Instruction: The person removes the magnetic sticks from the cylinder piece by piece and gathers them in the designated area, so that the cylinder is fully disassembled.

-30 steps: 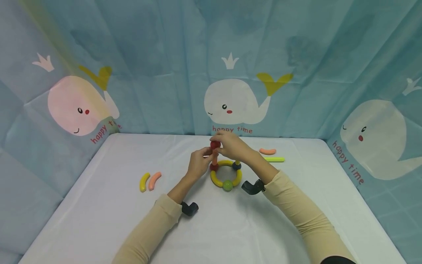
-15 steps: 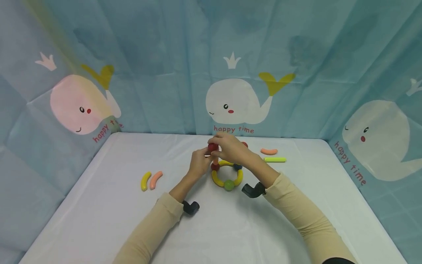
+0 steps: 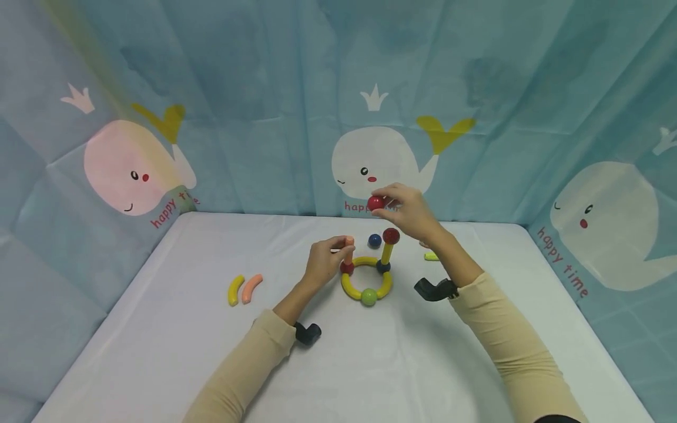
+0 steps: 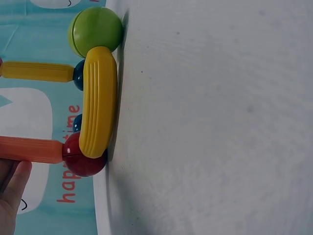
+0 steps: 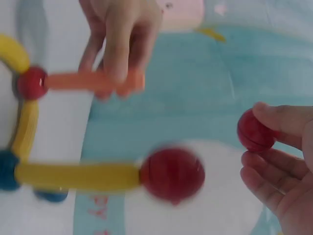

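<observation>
A ring of curved yellow sticks [image 3: 349, 288] lies on the table, joined by a green ball [image 3: 368, 296], a red ball [image 4: 84, 155] and a dark blue ball [image 3: 383, 267]. From the ring's red ball rises an orange stick [image 5: 73, 81]; my left hand [image 3: 322, 258] pinches it near its top. A yellow stick [image 3: 387, 254] stands on the blue ball, capped by another red ball [image 3: 391, 235]. Up above the ring, my right hand [image 3: 409, 211] holds a loose red ball [image 5: 255, 130] between thumb and fingers, apart from the orange stick.
Behind the ring sits a loose blue ball [image 3: 374, 241]. To the left lie a curved yellow stick [image 3: 235, 290] and a curved orange stick [image 3: 251, 288]. A yellow-green stick [image 3: 431, 257] is partly hidden behind my right arm. A whale-printed curtain [image 3: 254, 147] encloses the table.
My right hand has lifted the red ball off the top of the orange stick and moved up and to the right with it. My left hand still pinches the orange stick.
</observation>
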The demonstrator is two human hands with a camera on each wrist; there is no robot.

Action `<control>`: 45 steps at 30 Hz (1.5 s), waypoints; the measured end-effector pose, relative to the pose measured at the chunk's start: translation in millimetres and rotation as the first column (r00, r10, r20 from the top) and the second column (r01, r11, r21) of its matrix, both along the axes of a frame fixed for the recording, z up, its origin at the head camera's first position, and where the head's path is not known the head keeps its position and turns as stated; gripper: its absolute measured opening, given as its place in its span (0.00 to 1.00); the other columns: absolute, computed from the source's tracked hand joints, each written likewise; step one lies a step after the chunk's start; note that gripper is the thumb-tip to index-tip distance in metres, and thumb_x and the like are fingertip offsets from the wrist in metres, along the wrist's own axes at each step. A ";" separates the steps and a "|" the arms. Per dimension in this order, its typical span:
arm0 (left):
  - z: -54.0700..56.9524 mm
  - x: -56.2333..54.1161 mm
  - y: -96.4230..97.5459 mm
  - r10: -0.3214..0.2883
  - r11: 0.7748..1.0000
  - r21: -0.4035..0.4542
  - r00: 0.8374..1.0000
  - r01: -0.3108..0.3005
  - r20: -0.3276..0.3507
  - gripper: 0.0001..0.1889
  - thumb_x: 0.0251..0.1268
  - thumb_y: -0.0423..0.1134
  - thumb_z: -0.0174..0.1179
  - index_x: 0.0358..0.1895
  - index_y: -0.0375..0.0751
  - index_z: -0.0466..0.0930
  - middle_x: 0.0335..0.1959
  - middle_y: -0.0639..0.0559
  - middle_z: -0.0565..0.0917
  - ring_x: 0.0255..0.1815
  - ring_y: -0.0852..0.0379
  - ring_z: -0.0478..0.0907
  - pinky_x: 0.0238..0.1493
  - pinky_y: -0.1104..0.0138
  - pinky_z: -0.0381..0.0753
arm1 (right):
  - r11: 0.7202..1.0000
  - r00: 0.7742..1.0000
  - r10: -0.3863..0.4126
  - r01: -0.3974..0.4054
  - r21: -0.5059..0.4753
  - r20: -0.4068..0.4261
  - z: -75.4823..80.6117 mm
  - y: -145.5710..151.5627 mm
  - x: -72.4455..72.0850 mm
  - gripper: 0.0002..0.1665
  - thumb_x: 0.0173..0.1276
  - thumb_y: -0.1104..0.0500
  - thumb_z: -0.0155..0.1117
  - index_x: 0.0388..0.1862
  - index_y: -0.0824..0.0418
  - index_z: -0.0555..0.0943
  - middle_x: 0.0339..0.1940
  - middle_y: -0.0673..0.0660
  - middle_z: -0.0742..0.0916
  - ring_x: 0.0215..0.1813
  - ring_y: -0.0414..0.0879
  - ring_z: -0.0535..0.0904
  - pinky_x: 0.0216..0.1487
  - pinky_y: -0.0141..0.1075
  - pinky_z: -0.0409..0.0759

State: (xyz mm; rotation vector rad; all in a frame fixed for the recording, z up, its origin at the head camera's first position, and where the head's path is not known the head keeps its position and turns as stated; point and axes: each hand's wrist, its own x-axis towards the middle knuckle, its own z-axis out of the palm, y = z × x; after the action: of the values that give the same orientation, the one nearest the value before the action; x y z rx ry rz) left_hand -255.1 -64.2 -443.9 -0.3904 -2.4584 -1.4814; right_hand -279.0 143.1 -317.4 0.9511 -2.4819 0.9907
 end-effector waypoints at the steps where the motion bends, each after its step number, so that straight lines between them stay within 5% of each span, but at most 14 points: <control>1: -0.6 -0.3 0.0 0.005 1.000 -0.002 1.000 -0.005 0.003 0.18 0.64 0.41 0.64 0.52 0.34 0.83 0.43 0.43 0.89 0.49 0.49 0.86 0.49 0.61 0.85 | 1.000 1.000 -0.017 0.018 -0.023 0.010 -1.4 6.0 -2.4 0.22 0.59 0.65 0.72 0.53 0.68 0.81 0.47 0.63 0.86 0.45 0.53 0.83 0.49 0.45 0.85; 6: -1.5 -0.7 -0.5 0.013 1.000 -0.003 1.000 -0.013 -0.002 0.18 0.64 0.41 0.64 0.52 0.34 0.83 0.43 0.44 0.89 0.48 0.49 0.86 0.49 0.61 0.85 | 0.992 0.989 -0.097 0.105 -0.070 0.114 -11.8 30.5 -13.3 0.23 0.61 0.66 0.70 0.56 0.70 0.79 0.49 0.66 0.85 0.47 0.57 0.83 0.52 0.49 0.84; 14: -2.1 -1.4 0.0 0.017 1.000 -0.004 1.000 -0.017 0.011 0.19 0.64 0.42 0.64 0.53 0.34 0.83 0.44 0.44 0.89 0.49 0.49 0.85 0.49 0.61 0.85 | 0.972 0.945 -0.224 0.233 -0.012 0.240 -44.1 50.9 -32.1 0.24 0.64 0.63 0.68 0.58 0.68 0.79 0.51 0.66 0.84 0.51 0.59 0.82 0.54 0.51 0.82; 27: -1.2 -2.1 0.7 0.035 0.999 -0.033 0.999 -0.034 0.017 0.18 0.64 0.43 0.64 0.53 0.36 0.83 0.44 0.44 0.89 0.50 0.49 0.85 0.55 0.58 0.83 | 0.967 0.855 -0.243 0.250 0.047 0.459 -108.6 54.0 -59.1 0.23 0.66 0.65 0.63 0.60 0.69 0.77 0.54 0.67 0.84 0.56 0.60 0.80 0.56 0.50 0.82; 39: -1.8 -2.2 0.5 0.029 1.000 -0.012 0.999 -0.029 0.012 0.19 0.64 0.42 0.64 0.54 0.35 0.82 0.45 0.44 0.88 0.49 0.49 0.85 0.52 0.60 0.84 | 0.962 0.824 -0.273 0.236 0.137 0.496 -133.3 43.7 -67.1 0.21 0.63 0.66 0.59 0.56 0.68 0.80 0.55 0.67 0.84 0.58 0.61 0.78 0.61 0.51 0.77; 45: -1.2 -2.7 0.7 0.046 0.999 -0.030 0.999 -0.045 0.019 0.19 0.64 0.42 0.64 0.53 0.35 0.83 0.45 0.44 0.88 0.49 0.49 0.85 0.53 0.59 0.84 | 0.964 0.837 -0.264 0.218 0.151 0.479 -136.7 39.6 -69.3 0.21 0.63 0.63 0.63 0.54 0.69 0.80 0.55 0.67 0.85 0.57 0.61 0.79 0.60 0.51 0.78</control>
State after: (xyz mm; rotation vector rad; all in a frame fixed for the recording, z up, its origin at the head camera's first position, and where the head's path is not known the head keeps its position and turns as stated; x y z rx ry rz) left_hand -257.8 -63.5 -445.1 -0.3248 -2.4898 -1.4400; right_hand -348.3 182.7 -454.1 0.4114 -2.9948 1.1568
